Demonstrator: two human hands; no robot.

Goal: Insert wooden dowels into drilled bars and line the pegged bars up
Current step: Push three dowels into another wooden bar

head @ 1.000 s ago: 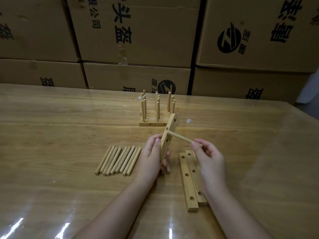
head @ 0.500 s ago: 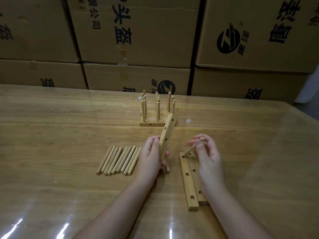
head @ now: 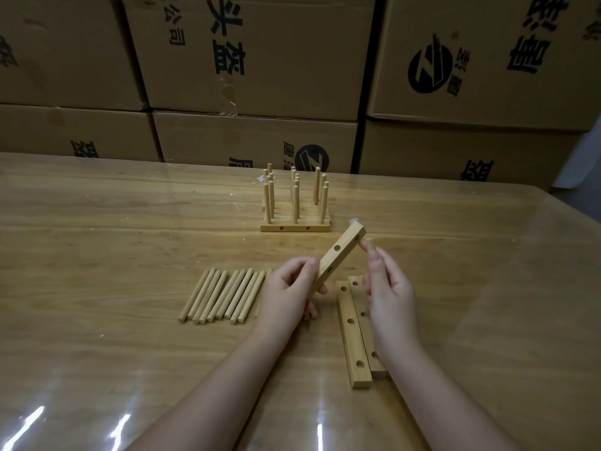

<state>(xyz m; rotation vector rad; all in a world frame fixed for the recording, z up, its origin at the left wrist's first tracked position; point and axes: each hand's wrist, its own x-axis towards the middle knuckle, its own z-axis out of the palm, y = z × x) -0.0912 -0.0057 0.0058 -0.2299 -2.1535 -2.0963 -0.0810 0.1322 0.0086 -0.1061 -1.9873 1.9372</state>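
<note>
Tilting up and away to the right, a drilled bar [head: 338, 255] is held above the bench [head: 97, 222] by the left hand [head: 286, 288], whose fingers and thumb are curled round its lower end. Three round holes can be seen along the face turned toward the camera, one of them close to the raised end. A dowel [head: 369, 245] is pinched in the right hand [head: 387, 288] between thumb and fingertips; only its short tip is shown above the fingers, and that tip is held just beside the hole at the raised end of the bar. Whether the tip is touching the wood cannot be told.

Under the right hand and wrist, two bars [head: 353, 336] are laid flat on the bench, side by side and touching along their length, with their holes facing up. To the left of the left hand, loose dowels [head: 224, 296] are laid in a close row, all slanted the same way. Farther back, near the middle of the bench, pegged bars [head: 294, 227] are stood together in a tight block, with upright pegs [head: 295, 203] rising from them in three columns; two small holes are shown in the front face of the nearest one. Behind the bench, stacked cardboard boxes [head: 260, 60] with dark printed characters and a round logo are seen.
</note>
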